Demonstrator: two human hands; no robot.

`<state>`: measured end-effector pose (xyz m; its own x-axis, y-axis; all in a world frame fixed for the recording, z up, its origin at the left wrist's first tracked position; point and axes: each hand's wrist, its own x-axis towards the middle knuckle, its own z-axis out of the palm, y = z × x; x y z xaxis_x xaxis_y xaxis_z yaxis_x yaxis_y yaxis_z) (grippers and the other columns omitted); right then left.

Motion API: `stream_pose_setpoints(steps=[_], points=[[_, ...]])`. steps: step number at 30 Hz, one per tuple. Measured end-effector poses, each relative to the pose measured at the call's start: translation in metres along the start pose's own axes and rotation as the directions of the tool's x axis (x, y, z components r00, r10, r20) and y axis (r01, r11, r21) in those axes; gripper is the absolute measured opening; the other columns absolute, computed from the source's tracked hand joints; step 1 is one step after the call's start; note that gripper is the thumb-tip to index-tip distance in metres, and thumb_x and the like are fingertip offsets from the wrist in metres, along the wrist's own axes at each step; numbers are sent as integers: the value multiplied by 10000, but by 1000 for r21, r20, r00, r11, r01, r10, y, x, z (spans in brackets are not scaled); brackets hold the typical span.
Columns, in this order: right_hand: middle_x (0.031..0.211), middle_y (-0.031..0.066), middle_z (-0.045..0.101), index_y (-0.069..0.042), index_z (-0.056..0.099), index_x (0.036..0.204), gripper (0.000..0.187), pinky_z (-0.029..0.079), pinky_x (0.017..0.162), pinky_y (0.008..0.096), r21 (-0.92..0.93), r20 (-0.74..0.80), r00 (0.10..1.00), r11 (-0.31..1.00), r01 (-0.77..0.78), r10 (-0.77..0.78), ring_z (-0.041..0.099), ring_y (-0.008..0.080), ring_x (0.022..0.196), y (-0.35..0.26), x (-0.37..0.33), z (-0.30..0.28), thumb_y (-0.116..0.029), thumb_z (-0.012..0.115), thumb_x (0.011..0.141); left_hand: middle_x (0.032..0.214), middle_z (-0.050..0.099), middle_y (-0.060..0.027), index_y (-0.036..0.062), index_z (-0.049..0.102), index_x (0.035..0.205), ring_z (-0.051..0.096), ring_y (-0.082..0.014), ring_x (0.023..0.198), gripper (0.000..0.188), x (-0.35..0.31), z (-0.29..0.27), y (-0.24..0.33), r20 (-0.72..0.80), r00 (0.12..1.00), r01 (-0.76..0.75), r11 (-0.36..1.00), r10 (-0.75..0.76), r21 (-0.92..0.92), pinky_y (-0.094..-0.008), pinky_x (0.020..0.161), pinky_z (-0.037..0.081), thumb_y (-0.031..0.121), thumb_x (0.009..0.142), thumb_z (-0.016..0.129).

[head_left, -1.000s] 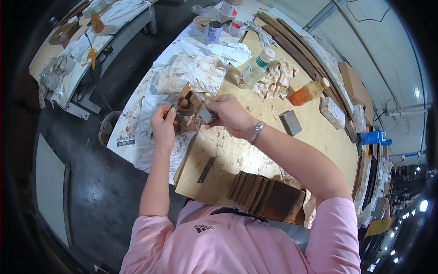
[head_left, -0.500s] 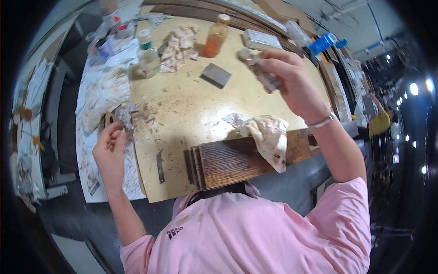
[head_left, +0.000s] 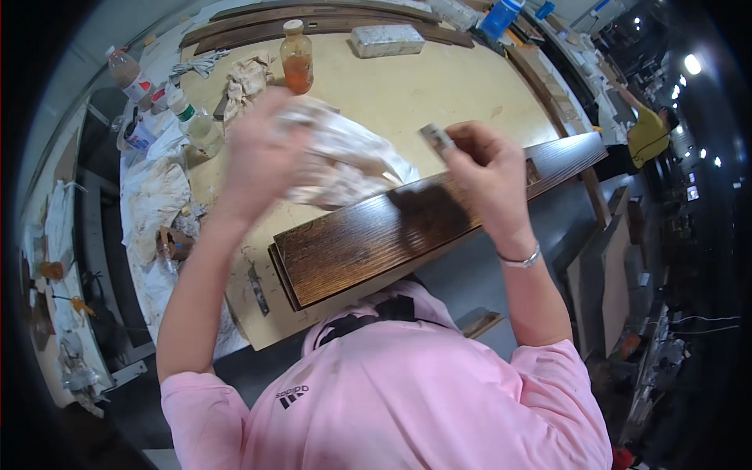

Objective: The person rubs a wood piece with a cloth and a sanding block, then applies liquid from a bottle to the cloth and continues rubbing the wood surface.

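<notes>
Left hand (head_left: 262,164) blurred, at the near-left end of a stained white cloth (head_left: 345,153); cannot tell whether its fingers grip the fabric or merely lie against it. Right hand (head_left: 495,176): fingers pinch a small greyish piece (head_left: 436,138), one end projecting, held above a dark-stained wooden board (head_left: 423,223). Board lies aslant along the near side of the worktop (head_left: 376,86), glossy grain face up, at least one more panel beneath its left end; its right end appears to overhang the edge. Risks, as judged: a hard corner of the piece could scratch the finish if the right hand dips; grit caught in the cloth could streak the gloss if dragged across; pressure on the overhanging end could tip or slide the board; a wide left swing could topple the bottle of orange liquid (head_left: 298,69).
</notes>
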<state>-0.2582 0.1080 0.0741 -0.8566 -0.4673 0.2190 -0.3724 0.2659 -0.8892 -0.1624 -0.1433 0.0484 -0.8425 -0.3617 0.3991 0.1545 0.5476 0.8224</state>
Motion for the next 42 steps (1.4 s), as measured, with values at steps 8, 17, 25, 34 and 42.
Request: stream_pose_setpoints(steps=[8, 17, 25, 34, 42], points=[[834, 142, 596, -25, 595, 829, 177, 533, 639, 430, -253, 260, 912, 890, 380, -316, 640, 352, 705, -7, -35, 99, -131, 711, 747, 981, 624, -89, -55, 537, 1134, 607, -122, 865, 229, -86, -98, 21, -394, 901, -6, 904, -180, -428, -255, 816, 491, 70, 943, 535], [839, 153, 601, -16, 584, 819, 181, 541, 656, 451, -407, 217, 947, 860, 308, -237, 647, 361, 758, 18, -26, 65, -163, 678, 770, 1119, 623, -172, -77, 476, 1316, 622, -224, 1034, 431, -134, -138, -9, -507, 833, -69, 868, -221, -492, -373, 957, 505, 142, 946, 506], [842, 155, 623, -15, 637, 812, 185, 527, 715, 469, -607, -15, 993, 790, 81, -114, 645, 372, 780, 72, 3, -55, -186, 684, 760, 1296, 588, -217, -98, 407, 1431, 597, -256, 1184, 501, -128, -114, 17, -417, 906, -146, 867, -77, -477, -387, 1059, 465, 130, 992, 485], [883, 209, 695, 8, 697, 817, 241, 548, 774, 456, -659, -201, 979, 741, -125, -14, 682, 376, 846, 160, 61, -226, -215, 690, 724, 850, 425, -55, 36, 414, 968, 378, -80, 704, 315, -38, 47, 130, -266, 962, -83, 870, -57, -486, -250, 615, 332, 255, 878, 623], [836, 222, 692, -16, 702, 809, 231, 547, 775, 483, -664, -211, 977, 731, -154, 14, 686, 410, 826, 257, 129, -384, -239, 697, 749, 1117, 587, -134, -3, 544, 1261, 584, -224, 1037, 444, 33, 245, 126, 159, 961, 196, 964, -225, 181, -325, 933, 464, 61, 831, 634]])
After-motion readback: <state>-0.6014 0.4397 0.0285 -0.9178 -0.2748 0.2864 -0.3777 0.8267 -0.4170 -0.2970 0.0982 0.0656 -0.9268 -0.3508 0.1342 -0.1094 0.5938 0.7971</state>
